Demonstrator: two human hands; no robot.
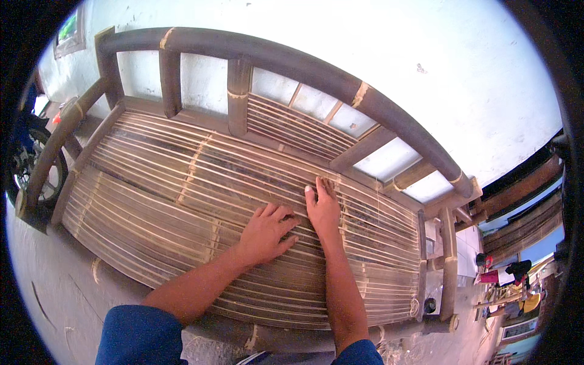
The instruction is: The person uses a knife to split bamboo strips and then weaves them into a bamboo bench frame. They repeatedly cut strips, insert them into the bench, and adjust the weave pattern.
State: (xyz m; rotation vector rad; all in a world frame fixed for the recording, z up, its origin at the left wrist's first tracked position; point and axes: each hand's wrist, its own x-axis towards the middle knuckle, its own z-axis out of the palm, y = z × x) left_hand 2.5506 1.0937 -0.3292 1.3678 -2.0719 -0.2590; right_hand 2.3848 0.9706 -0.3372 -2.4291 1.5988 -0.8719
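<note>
A brown bamboo bench (261, 45) with a slatted seat (140, 204) fills the middle of the view. My left hand (266, 234) rests on the slats near the seat's centre, palm down, its fingers slightly bent and apart. A little farther off and to the right, my right hand (323, 210) reaches over the slats with its thumb away from its fingers. Both hands touch the seat, and I see nothing held in either. The undersides of my fingers are hidden.
Behind the backrest stands a pale wall (395, 55). A motorcycle wheel (45, 167) shows past the bench's left armrest. At the far right, beyond the other armrest (448, 261), are people (526, 304) and wooden structures. Grey floor (55, 286) lies in front.
</note>
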